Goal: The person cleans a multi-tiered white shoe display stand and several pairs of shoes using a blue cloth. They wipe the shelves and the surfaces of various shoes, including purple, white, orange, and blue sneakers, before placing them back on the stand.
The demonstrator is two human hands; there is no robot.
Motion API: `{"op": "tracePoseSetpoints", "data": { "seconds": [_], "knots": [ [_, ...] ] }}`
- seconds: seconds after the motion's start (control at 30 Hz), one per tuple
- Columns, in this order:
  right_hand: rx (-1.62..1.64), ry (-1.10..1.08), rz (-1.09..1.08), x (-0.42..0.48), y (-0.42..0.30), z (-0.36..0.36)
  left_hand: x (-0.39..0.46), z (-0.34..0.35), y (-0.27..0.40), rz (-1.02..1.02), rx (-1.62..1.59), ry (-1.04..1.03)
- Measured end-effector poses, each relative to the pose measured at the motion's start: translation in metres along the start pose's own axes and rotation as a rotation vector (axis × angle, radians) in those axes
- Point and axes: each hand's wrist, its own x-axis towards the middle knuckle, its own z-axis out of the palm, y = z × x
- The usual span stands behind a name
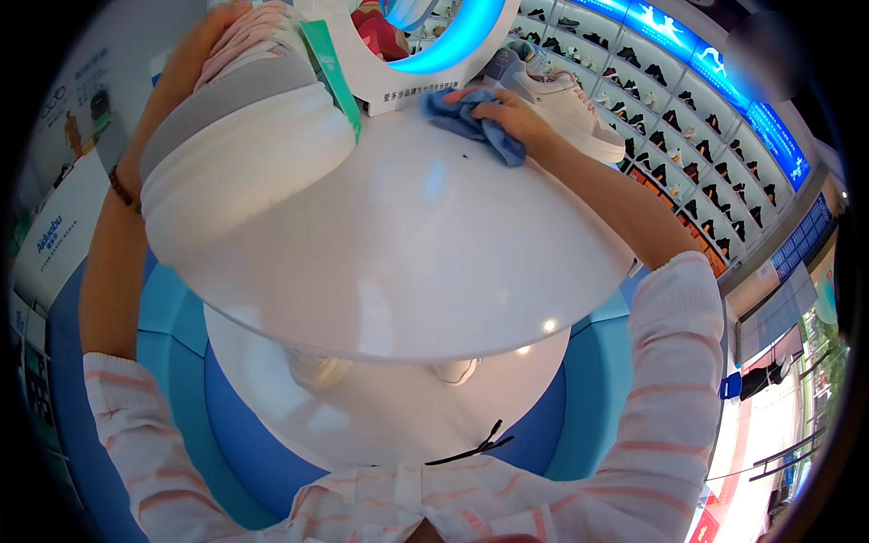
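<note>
My right hand [512,119] is bunched around a blue cloth [461,122], which touches the glossy white tabletop [407,258] near its far right side. A small dark speck [465,157] lies just below the cloth. At the upper left my left hand [210,34] reaches along the far side of a large white and grey sneaker [251,142] with pink laces, gripping it near the laces; part of this hand is hidden by the shoe. A green tag [333,75] stands at the sneaker's right side. Behind my right hand sits a second white sneaker [557,102] with pinkish laces.
A white display stand [414,91] with a blue-lit ring rises at the table's far edge, a shoe within the ring. Below the tabletop is a round white base [387,421], ringed by blue seating [597,387]. Shelves of shoes [658,115] line the right wall.
</note>
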Motion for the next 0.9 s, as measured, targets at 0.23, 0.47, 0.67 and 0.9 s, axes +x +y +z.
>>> {"op": "tracePoseSetpoints", "data": {
  "seconds": [0.23, 0.47, 0.67, 0.9],
  "knots": [
    [0.201, -0.367, 0.074, -0.044, -0.047, 0.046, -0.016, 0.002, -0.008, 0.62, 0.915, -0.017],
    [-0.021, -0.488, -0.091, -0.107, -0.076, 0.027, -0.017, 0.038, 0.005, 0.355, 0.585, 0.029],
    [-0.509, -0.447, -0.448, -0.155, -0.076, 0.029, -0.02, 0.117, 0.052, -0.181, 0.01, 0.163],
    [-0.767, -0.18, -0.584, -0.177, -0.079, 0.03, -0.017, 0.154, 0.061, 0.145, 0.412, -0.108]
  ]
}}
